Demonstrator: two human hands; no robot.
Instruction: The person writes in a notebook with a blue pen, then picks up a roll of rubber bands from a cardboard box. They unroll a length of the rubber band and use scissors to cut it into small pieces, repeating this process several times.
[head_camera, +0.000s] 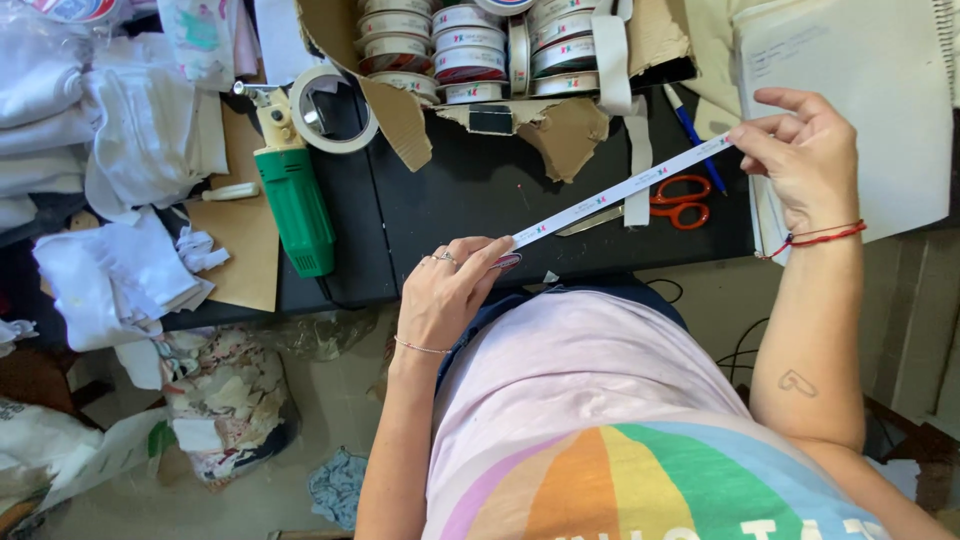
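A white ribbon strip (620, 190) with small coloured marks is held taut above the black table (480, 200), its long axis running diagonally from lower left to upper right. Its lower end is pinched between the fingers of the left hand (450, 290), and its upper end is clamped by the fingertips of the right hand (805, 155); the hands are kept well apart, one at each end. Just behind the strip, orange-handled scissors (680, 203) are laid on the table, with a blue pen (690, 130) beside them. Beyond the strip, a torn cardboard box (570, 130) of ribbon rolls (470, 50) is seen. Far left of the strip, a green tool (295, 200) and a tape roll (335, 108) are laid.
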